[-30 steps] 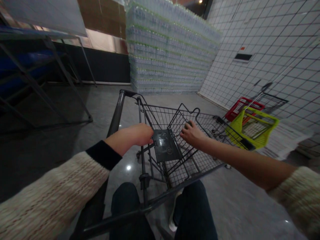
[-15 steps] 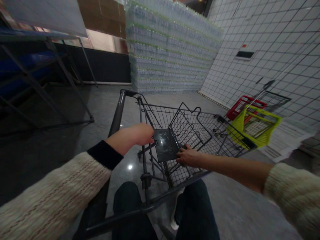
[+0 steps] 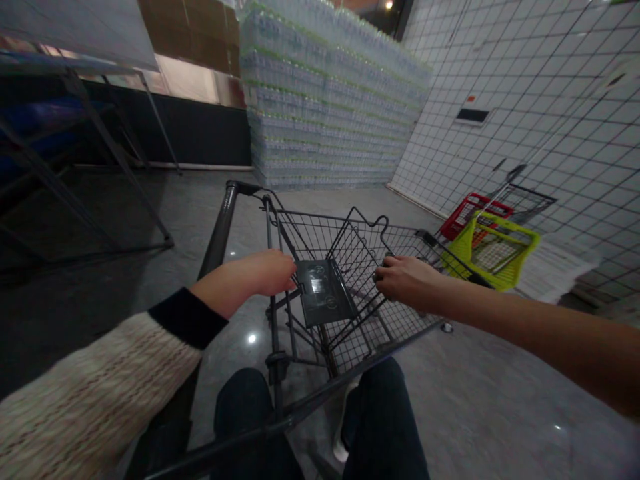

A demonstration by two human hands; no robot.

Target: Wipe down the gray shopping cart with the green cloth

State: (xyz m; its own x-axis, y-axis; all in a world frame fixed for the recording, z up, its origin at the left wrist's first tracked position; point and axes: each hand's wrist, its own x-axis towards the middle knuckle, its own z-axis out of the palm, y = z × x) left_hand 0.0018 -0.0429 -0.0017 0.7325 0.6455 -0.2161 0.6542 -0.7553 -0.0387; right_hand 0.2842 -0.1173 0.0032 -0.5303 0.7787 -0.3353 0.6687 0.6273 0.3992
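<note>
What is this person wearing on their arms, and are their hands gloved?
The left sleeve is chunky cream knit flecked with brown, ending in a dark navy cuff. The left hand and right hand are bare, without gloves. The right forearm is bare too, with no sleeve in view.

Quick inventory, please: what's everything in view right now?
shopping cart: one, black, directly ahead
seat flap: one, dark grey, inside the cart
bottle stack: one, clear and green, far wall
lime basket: one, yellow-green, floor at right
red basket: one, red, behind it
papers: several, white, floor at right
tiled wall: one, white, right side
metal rack: one, dark, left side
left hand: one, bare, on the cart
right hand: one, bare, curled on cart wires
legs: two, dark jeans, below the cart
</note>
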